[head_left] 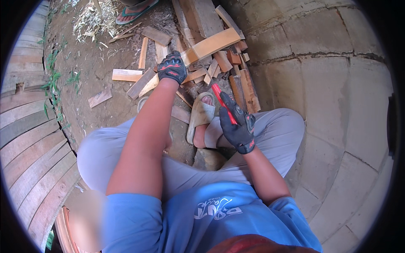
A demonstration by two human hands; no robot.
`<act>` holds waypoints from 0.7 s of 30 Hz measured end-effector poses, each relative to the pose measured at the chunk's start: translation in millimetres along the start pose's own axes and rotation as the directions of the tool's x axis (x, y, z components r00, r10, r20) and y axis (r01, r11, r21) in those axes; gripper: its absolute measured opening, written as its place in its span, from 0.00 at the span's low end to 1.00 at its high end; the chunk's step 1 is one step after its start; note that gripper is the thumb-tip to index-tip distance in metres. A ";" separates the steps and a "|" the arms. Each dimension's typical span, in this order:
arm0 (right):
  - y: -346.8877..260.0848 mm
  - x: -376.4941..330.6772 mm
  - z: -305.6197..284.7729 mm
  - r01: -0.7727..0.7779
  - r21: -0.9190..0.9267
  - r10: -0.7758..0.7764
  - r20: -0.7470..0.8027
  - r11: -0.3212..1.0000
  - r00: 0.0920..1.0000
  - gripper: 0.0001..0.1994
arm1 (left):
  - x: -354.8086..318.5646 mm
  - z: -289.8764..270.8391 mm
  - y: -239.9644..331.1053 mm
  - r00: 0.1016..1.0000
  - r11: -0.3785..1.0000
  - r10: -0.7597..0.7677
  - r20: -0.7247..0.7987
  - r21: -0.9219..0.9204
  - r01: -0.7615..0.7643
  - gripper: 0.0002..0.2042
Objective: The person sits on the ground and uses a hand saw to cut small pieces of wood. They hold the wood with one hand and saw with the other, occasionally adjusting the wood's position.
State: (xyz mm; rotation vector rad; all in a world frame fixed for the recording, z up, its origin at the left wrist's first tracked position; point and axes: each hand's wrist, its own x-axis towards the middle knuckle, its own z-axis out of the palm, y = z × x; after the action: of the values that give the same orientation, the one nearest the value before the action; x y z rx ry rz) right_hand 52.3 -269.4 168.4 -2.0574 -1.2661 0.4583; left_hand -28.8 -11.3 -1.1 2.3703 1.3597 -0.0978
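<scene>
My left hand (pixel 172 67), in a black glove with red trim, is closed around the near left end of a pale wooden board (pixel 217 44). The board slants up to the right across the wood pile, and my fingertips are hidden from above. Lower down, my right hand (pixel 237 125), gloved alike, grips a tool by its red handle (pixel 224 102). A thin, dark part runs from the handle toward the wood beneath the board; its kind I cannot make out.
Several wood offcuts (pixel 126 75) lie scattered on the dirt, with thicker planks (pixel 198 19) behind. My sandalled foot (pixel 201 116) is close below the pile. Another person's foot in a green flip-flop (pixel 137 13) stands beside wood shavings (pixel 95 21). A block wall (pixel 325 92) borders the right, wooden slats (pixel 31 139) the left.
</scene>
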 end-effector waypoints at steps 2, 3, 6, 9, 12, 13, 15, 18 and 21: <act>-3.5 5.6 1.3 0.009 0.064 -0.009 -0.007 0.998 1.000 0.22 | -0.8 -2.6 2.1 1.000 1.000 -0.008 0.009 -0.006 0.008 0.15; -3.6 8.4 1.8 -0.002 0.037 0.002 0.006 0.999 1.000 0.22 | -0.3 -3.2 2.6 0.999 1.000 -0.026 0.038 -0.012 0.026 0.15; 2.1 23.1 7.2 0.006 -0.028 -0.005 0.014 1.000 1.000 0.21 | -3.3 -4.2 0.6 0.999 1.000 -0.011 0.043 -0.001 0.011 0.15; 8.0 44.4 22.3 0.023 -0.008 -0.023 -0.018 1.000 1.000 0.21 | -2.4 -0.1 -1.5 1.000 1.000 -0.011 0.000 -0.013 0.011 0.14; 6.6 73.9 41.2 0.004 0.038 -0.003 -0.026 0.999 1.000 0.20 | -3.3 2.1 -3.0 1.000 1.000 0.001 -0.023 0.008 0.000 0.14; 14.5 84.5 51.3 0.046 0.008 -0.046 -0.051 0.999 0.998 0.20 | -3.0 0.7 -1.8 1.000 1.000 0.006 -0.016 0.001 -0.006 0.14; 18.6 105.7 65.6 0.085 -0.064 -0.090 -0.070 0.994 0.993 0.19 | -1.9 -1.9 -0.1 1.000 1.000 0.003 -0.013 -0.021 -0.003 0.15; 15.6 123.2 76.0 0.052 -0.063 -0.053 -0.018 0.997 0.998 0.21 | -0.7 -2.2 1.4 1.000 1.000 -0.016 0.006 -0.022 0.017 0.14; 18.4 119.0 80.7 0.057 -0.024 -0.058 -0.053 0.998 0.997 0.20 | 1.4 5.5 -4.9 1.000 1.000 0.003 -0.022 0.001 -0.003 0.14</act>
State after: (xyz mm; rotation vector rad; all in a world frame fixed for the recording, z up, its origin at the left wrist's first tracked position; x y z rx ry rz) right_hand 71.3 -141.1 103.6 -2.0324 -1.3002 0.3622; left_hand -31.4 -10.1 -8.1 2.3809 1.3666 -0.0717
